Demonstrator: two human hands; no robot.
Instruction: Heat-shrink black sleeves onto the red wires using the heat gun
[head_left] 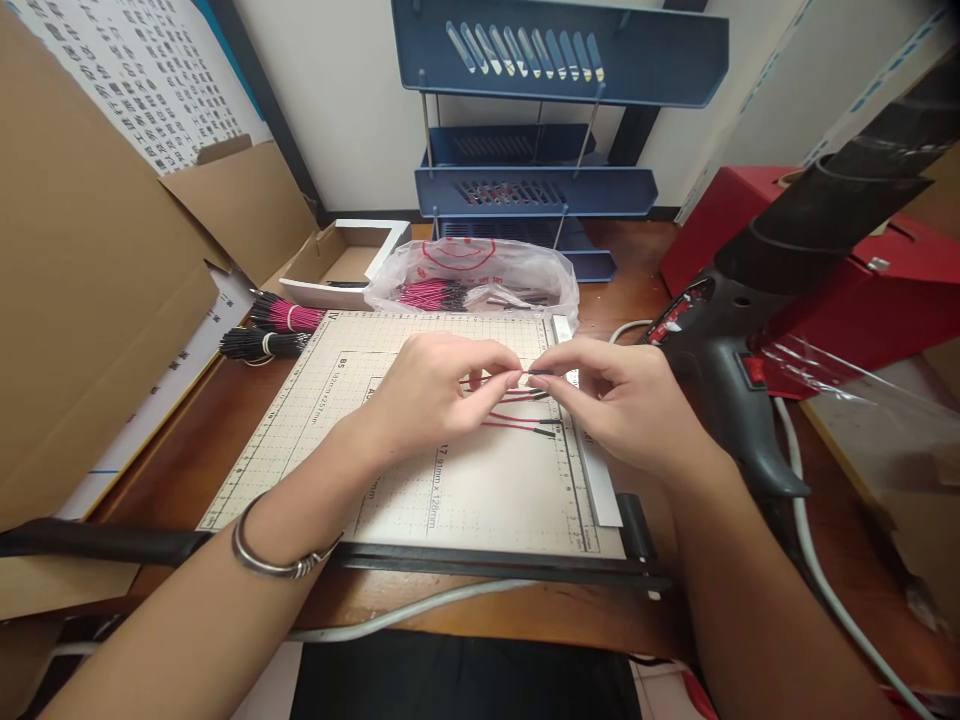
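Centrally, hands: left hand (431,390) and right hand (615,400) meet fingertip to fingertip, each pinched shut on one thin wire (525,374).
Wire: held just above the cutting board (465,500), between both hands.
Loose wires (525,415): lying on the board beneath the fingers.
Surface: wooden desk (180,450).
Right: heat gun (720,370).
Far: plastic bag (480,275), blue trays (536,190).
Left: wire bundles (274,328), cardboard (82,300).

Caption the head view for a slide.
Both hands pinch a thin wire over a gridded paper trimmer.
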